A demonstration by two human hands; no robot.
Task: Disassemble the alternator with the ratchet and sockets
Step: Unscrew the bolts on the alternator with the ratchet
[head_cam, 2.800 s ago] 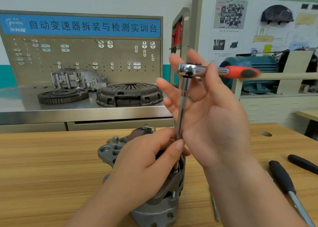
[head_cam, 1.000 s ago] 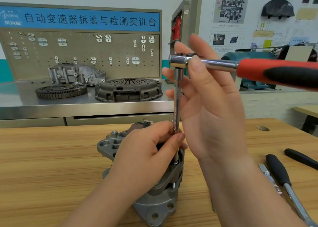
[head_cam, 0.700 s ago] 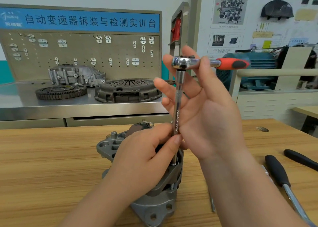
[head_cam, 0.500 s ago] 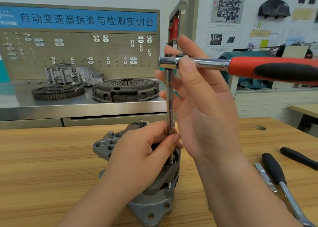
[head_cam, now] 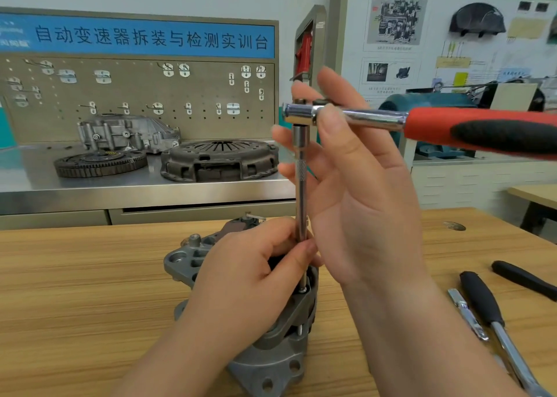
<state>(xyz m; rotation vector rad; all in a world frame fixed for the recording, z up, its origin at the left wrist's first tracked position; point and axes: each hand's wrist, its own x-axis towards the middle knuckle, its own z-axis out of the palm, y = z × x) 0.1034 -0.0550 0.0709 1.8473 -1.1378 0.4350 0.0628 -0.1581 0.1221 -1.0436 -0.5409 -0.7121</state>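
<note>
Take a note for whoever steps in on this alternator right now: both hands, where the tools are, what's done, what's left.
Left hand rests on the alternator and pinches the extension bar low down.
Right hand pinches the ratchet at its head, handle pointing right.
Bar upright, tip on a housing bolt.
Done: tool seated. Left: back out the bolts, split the housing.
Spare black-handled tools lie on the wooden table, right side.

Grey alternator (head_cam: 271, 363) stands on end, near centre. A slim chrome extension bar (head_cam: 301, 191) rises upright from its upper rim. Red-handled ratchet (head_cam: 376, 119) on top lies level, handle pointing right.
</note>
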